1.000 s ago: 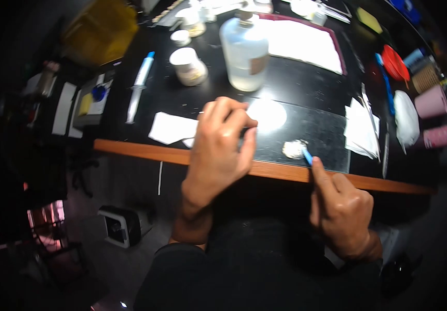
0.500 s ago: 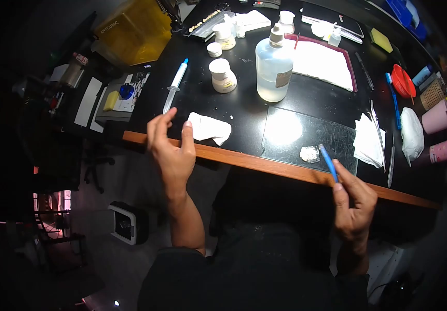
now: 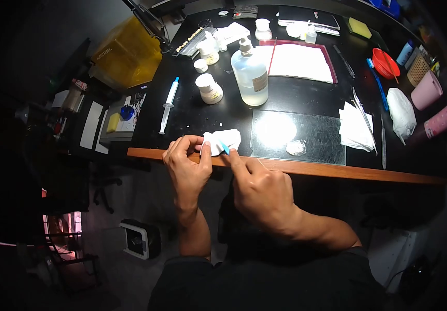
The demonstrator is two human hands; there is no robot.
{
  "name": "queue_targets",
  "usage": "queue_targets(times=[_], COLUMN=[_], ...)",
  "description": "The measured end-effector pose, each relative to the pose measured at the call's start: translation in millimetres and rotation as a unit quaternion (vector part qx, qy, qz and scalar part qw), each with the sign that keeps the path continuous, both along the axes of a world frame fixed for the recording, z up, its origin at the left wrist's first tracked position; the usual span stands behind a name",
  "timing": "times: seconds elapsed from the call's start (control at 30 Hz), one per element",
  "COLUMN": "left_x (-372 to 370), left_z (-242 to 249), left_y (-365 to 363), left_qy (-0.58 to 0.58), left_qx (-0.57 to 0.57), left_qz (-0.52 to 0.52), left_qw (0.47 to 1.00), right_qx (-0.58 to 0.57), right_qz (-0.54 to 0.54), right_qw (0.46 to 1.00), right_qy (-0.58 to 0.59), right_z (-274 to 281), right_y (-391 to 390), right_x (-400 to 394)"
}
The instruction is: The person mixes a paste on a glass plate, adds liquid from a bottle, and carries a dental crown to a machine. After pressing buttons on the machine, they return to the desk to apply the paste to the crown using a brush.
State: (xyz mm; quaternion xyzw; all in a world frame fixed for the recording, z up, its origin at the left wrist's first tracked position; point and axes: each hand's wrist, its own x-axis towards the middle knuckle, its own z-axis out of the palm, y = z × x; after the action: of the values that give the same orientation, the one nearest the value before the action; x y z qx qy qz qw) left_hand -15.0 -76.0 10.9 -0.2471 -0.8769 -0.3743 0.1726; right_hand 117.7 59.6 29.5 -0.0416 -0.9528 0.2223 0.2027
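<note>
My left hand (image 3: 188,168) pinches the left end of a folded white tissue (image 3: 231,138) at the table's wooden front edge. In my right hand (image 3: 266,196) is a slim blue stick-like tool (image 3: 225,148), gripped near its end, its tip against the tissue. Most of the tool is hidden by the fingers and tissue. To the right of the tissue lies a glass plate (image 3: 311,129), which bears a small whitish, shiny patch of material (image 3: 296,147) near its front edge. A syringe with a blue tip (image 3: 169,106) lies beyond my left hand.
Behind the plate stands a large clear bottle (image 3: 249,78), with white-lidded jars (image 3: 209,89) to its left. A maroon tray (image 3: 335,75) with white paper lies farther back. Tweezers (image 3: 363,116) rest on tissues (image 3: 352,127) at right, near a red bowl (image 3: 384,62) and pink cup (image 3: 427,90).
My right hand has moved left from the glass plate to the tissue, bringing the blue tool along. My left hand has closed on the tissue. The camera view has shifted slightly.
</note>
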Motion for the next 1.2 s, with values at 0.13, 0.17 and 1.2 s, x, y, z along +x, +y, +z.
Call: queue_targets(times=[0.13, 0.17, 1.2], left_x=[9, 11, -1], left_z=[-2, -1, 0], left_y=[3, 4, 6], left_qy=[-0.036, -0.050, 0.085], left_qx=[0.086, 0.110, -0.123], left_qz=[-0.023, -0.034, -0.143], left_qw=[0.995, 0.992, 0.978], right_qx=[0.058, 0.051, -0.137], right_qz=[-0.030, -0.027, -0.080], right_qw=[0.996, 0.997, 0.952], right_qy=[-0.060, -0.059, 0.263], right_z=[-5, -5, 5], right_y=[-9, -9, 143], right_x=[-10, -10, 74])
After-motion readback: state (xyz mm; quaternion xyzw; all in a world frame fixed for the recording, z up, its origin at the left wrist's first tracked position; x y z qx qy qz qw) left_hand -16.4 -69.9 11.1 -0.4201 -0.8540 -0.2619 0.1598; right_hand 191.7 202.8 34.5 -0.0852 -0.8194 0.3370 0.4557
